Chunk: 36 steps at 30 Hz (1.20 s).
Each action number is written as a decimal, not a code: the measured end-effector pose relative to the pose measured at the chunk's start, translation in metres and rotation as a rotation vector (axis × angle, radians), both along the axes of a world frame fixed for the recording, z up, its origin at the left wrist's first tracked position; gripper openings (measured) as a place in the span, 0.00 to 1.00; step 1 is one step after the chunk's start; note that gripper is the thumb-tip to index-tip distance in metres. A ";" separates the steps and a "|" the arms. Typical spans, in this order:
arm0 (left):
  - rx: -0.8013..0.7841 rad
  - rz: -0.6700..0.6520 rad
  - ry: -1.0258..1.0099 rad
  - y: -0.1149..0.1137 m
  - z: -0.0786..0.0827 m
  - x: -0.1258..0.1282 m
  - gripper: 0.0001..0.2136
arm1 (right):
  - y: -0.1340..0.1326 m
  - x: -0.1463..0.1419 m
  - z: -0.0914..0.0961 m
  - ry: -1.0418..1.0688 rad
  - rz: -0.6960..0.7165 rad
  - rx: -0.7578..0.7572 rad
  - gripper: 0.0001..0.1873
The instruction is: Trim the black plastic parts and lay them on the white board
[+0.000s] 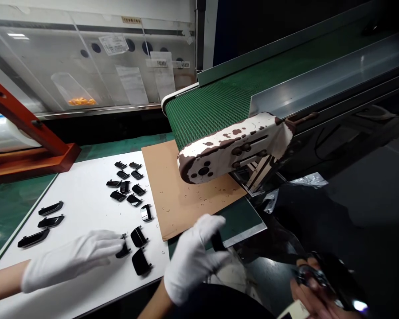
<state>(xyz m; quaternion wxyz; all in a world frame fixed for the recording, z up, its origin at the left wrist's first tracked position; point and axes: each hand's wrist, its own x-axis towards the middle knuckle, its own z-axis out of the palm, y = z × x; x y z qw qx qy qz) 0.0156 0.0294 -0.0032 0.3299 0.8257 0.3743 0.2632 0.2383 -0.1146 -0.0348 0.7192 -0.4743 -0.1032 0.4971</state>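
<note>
My left hand (78, 254), in a white glove, reaches low over the white sheet (86, 195) with its fingers stretched out. Its fingertips meet a small glossy black plastic part (123, 249); whether they press on it I cannot tell. In my gloved right hand (193, 259), past the sheet's front right corner, a black plastic part (217, 241) sits between thumb and fingers, partly hidden. Two more black parts, one upper (138, 237) and one lower (141, 262), lie between the hands. Several similar parts (124, 187) are grouped farther back, and longer black pieces (33, 238) lie at the left.
A green conveyor belt (213, 106) ends above a brown cardboard sheet (169, 195) strewn with small scraps. An orange metal frame (29, 124) with a clear film roll (6, 135) stands at left. Another person's hand (310, 288) holds a dark object with a light at lower right.
</note>
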 end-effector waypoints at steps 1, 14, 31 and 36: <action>0.009 0.056 0.100 0.013 -0.005 -0.005 0.27 | 0.002 -0.002 -0.003 -0.025 0.025 -0.043 0.13; -0.078 0.301 0.394 0.060 -0.028 -0.031 0.28 | 0.011 -0.013 -0.020 -0.148 0.167 -0.170 0.15; -0.152 -0.366 -0.323 -0.010 -0.010 0.025 0.47 | 0.041 -0.045 -0.010 -0.228 0.227 -0.159 0.23; -0.137 -0.385 -0.314 -0.011 -0.012 0.026 0.46 | 0.038 -0.044 -0.016 -0.261 0.272 -0.149 0.22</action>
